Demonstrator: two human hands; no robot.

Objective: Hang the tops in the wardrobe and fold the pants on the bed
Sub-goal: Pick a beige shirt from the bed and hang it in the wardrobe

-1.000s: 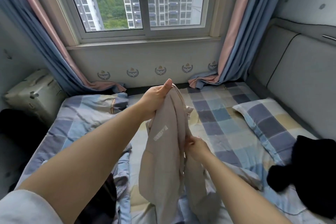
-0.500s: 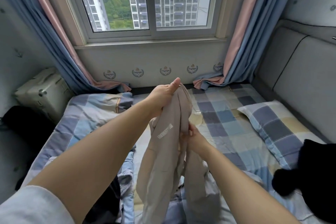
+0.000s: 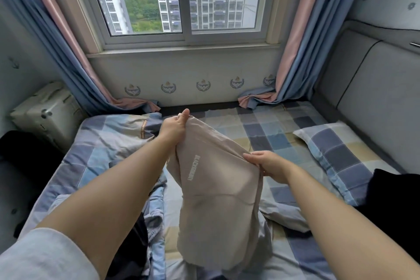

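Observation:
A beige garment [image 3: 216, 193] with a white printed label hangs over the bed [image 3: 268, 134], held up by both hands along its top edge. My left hand [image 3: 175, 127] grips the upper left corner, thumb up. My right hand [image 3: 268, 163] pinches the edge lower and to the right, so the cloth is stretched between them. Its lower part droops onto the checked sheet. A black garment [image 3: 395, 202] lies at the right by the pillow [image 3: 341, 150], and another dark garment [image 3: 131, 248] lies under my left forearm.
A crumpled checked quilt [image 3: 109, 143] covers the bed's left side. A pale suitcase [image 3: 45, 113] stands at the left by the curtain [image 3: 52, 52]. The window [image 3: 181, 0] is straight ahead, and a grey padded headboard [image 3: 372, 88] runs along the right.
My right hand has moved right and away from the left hand, spreading the beige garment wide. The garment went from hanging bunched to stretched flat.

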